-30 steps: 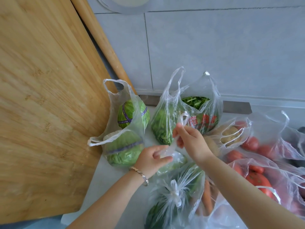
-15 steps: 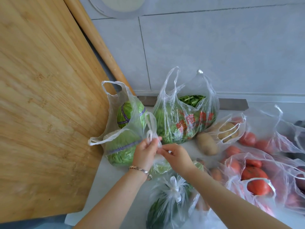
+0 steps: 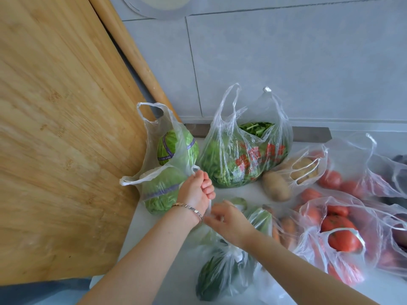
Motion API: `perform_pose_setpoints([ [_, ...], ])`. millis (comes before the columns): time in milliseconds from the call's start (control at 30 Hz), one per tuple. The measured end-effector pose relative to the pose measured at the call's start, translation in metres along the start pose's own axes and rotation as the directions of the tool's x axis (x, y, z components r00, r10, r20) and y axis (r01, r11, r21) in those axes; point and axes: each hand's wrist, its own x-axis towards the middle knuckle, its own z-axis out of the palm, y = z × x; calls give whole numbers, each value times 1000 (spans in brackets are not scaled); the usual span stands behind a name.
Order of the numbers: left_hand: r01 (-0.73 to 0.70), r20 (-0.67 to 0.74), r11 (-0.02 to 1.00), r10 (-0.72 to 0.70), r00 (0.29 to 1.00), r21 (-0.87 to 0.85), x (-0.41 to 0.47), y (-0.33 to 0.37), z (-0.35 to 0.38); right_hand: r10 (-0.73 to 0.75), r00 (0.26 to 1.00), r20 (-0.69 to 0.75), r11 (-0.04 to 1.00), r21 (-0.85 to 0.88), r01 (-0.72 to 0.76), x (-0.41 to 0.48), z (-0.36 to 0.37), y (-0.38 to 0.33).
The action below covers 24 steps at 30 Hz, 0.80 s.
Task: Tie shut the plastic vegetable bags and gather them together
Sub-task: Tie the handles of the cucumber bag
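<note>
The left hand (image 3: 196,190) is fisted around a handle of the cabbage bag (image 3: 163,172). The right hand (image 3: 229,223) pinches a thin plastic strip, over the tied greens bag (image 3: 220,276) on the worktop (image 3: 176,280)

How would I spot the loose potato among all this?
Start at the big wooden board on the left and go right, past the cabbage bag and the leafy greens bag. The potato lies bare on the counter just right of the greens, the only vegetable outside any bag.
</note>
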Motion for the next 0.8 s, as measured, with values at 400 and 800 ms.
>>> perform_pose_setpoints([
  [400, -503, 435, 282, 271, 859, 817, -29, -31, -48, 317, 948, -19, 827, 496, -266, -9, -11, -2],
  [800, -341, 253, 290, 303, 919, 894, -31, -43, -45, 434, 849, -300, 880, 345, -328, -2, -5, -3],
])
